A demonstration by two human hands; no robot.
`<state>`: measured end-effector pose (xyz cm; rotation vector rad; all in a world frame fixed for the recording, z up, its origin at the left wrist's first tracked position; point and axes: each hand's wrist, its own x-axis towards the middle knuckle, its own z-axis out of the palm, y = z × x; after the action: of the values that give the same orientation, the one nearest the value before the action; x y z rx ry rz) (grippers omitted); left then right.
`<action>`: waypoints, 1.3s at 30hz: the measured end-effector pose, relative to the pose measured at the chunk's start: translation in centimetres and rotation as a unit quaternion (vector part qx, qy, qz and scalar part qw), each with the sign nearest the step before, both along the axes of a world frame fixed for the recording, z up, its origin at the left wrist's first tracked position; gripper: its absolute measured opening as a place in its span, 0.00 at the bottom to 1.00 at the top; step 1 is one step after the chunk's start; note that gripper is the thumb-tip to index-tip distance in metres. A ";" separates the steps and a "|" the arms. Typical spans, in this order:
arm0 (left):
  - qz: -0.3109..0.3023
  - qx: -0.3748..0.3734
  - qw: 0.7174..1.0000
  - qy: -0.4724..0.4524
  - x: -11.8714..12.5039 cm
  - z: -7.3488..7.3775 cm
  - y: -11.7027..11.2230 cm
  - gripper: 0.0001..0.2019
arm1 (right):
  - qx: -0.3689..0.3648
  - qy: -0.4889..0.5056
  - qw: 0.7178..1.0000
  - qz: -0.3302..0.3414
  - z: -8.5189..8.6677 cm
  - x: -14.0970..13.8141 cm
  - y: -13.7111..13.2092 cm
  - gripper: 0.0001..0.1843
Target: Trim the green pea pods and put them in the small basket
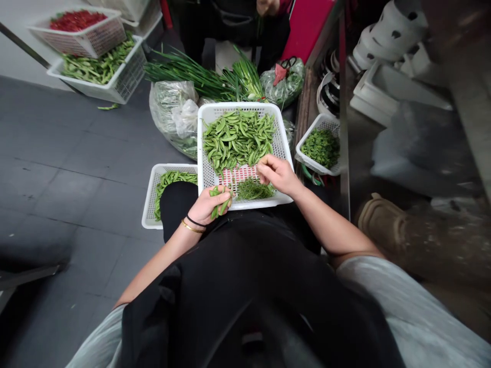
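Note:
On my lap rests a white plastic basket (284, 148) with slotted sides. A heap of green pea pods (238, 135) fills its far part. Nearer to me, a small pile of thin green trimmings (253, 189) lies against the near wall. My left hand (209, 205) is closed around several pea pods (220, 200) at the near left corner. Above the trimmings, at the right side, my right hand (276, 174) has its fingers pinched together. Whatever may be between those fingertips is hidden or too small to name.
A lower basket of pods (156, 204) stands by my left knee. Bagged greens (174, 115) and long green stalks (192, 76) lie beyond. Stacked baskets (118, 84) hold beans and red peppers. A herb basket (319, 145) and a metal shelf edge (344, 102) are on the right. Another person sits opposite.

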<state>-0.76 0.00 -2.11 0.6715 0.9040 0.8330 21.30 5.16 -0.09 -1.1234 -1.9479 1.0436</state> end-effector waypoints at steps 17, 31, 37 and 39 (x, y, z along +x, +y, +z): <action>0.020 0.274 0.923 0.270 -1.1 2.7 -0.3 0.06 | -0.287 0.224 0.914 0.178 -2.2 -3.7 -1.4 0.18; 0.180 -0.042 0.972 -0.142 -3.1 -2.3 3.3 0.12 | -0.069 -0.463 0.875 0.124 -7.3 -4.3 7.6 0.22; 0.131 -0.059 0.982 -0.120 -3.0 -2.1 3.0 0.12 | -0.096 -0.439 0.892 0.053 -10.5 -10.0 9.6 0.17; 0.131 -0.075 0.986 -0.076 -3.1 -2.3 3.0 0.10 | -0.088 -0.411 0.906 0.054 -10.2 -8.8 9.0 0.14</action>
<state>-3.84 3.02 -4.42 0.3568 0.9178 1.0250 12.48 14.13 -10.29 -1.7765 -2.6142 0.8821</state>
